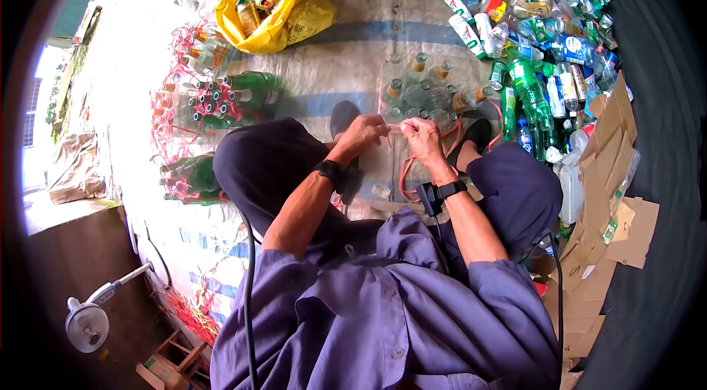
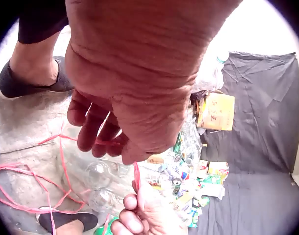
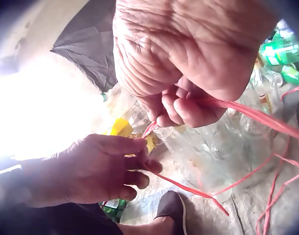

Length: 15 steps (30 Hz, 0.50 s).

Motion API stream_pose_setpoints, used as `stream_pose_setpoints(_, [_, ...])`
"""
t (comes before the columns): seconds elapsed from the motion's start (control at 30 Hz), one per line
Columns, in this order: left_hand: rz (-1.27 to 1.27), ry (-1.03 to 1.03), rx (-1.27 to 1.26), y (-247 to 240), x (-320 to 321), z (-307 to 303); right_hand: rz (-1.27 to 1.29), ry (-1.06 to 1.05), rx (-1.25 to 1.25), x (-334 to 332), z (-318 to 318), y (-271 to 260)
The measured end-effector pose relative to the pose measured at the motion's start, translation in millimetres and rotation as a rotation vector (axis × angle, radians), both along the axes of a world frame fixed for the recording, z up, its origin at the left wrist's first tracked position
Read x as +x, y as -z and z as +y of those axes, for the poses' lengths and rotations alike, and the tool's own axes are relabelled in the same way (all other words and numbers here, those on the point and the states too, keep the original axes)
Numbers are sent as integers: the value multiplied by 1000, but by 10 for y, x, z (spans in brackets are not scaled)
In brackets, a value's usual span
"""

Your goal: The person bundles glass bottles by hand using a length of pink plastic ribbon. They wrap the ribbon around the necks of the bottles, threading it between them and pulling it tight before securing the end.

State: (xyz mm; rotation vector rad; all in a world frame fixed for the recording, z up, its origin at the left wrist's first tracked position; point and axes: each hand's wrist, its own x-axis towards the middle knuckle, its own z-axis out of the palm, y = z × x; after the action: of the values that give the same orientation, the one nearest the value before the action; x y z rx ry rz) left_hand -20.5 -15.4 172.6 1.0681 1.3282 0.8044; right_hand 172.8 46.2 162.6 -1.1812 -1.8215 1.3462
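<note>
Both hands work a red string (image 1: 403,167) just in front of a cluster of clear glass bottles (image 1: 421,92) that stands on the striped mat. My left hand (image 1: 366,130) pinches the string with curled fingers (image 2: 93,128); the right wrist view shows that left hand (image 3: 103,169) holding a taut strand (image 3: 188,188). My right hand (image 1: 422,134) grips the string in a closed fist (image 3: 186,105), and the same hand shows at the bottom of the left wrist view (image 2: 139,218). Loose loops of string (image 2: 22,188) lie on the mat beside the bottles.
A yellow bag of cans (image 1: 269,3) lies at the back. Tied bundles of green bottles (image 1: 213,99) stand on the left. A big heap of bottles and cans (image 1: 545,22) fills the right, with flattened cardboard (image 1: 607,169) below it. My black shoes (image 1: 343,117) flank the work.
</note>
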Motion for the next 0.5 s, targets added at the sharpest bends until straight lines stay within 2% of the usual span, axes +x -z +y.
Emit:
stream_pose_setpoints(0.03, [3,5,1,-1,7,-12,3,5,1,34,-8,22])
stream_pose_setpoints(0.1, [-99,-274,-138,-1,24,-45,-65,55,14,102,-44,111])
stream_pose_setpoints(0.13, [-97,-268,-139,11,13,-57,-64,61,13,127,-70,177])
stream_pose_setpoints(0.2, [-273,-310,-40,60,-40,-87,-87,154,59,154,-127,329])
stream_pose_setpoints(0.3, [-251,-317,-69,150,-64,-73,-109,205,-82,146,-188,663])
stream_pose_setpoints(0.4, [-159,-243,56,73,22,-67,-225,98,4,71,-170,770])
stream_pose_setpoints(0.47, [-249,-283,-30,-175,108,-35,-178,130,-1,-70,-199,694])
stream_pose_setpoints(0.5, [-342,-330,-114,-239,133,-23,-119,139,-103,-126,-203,658])
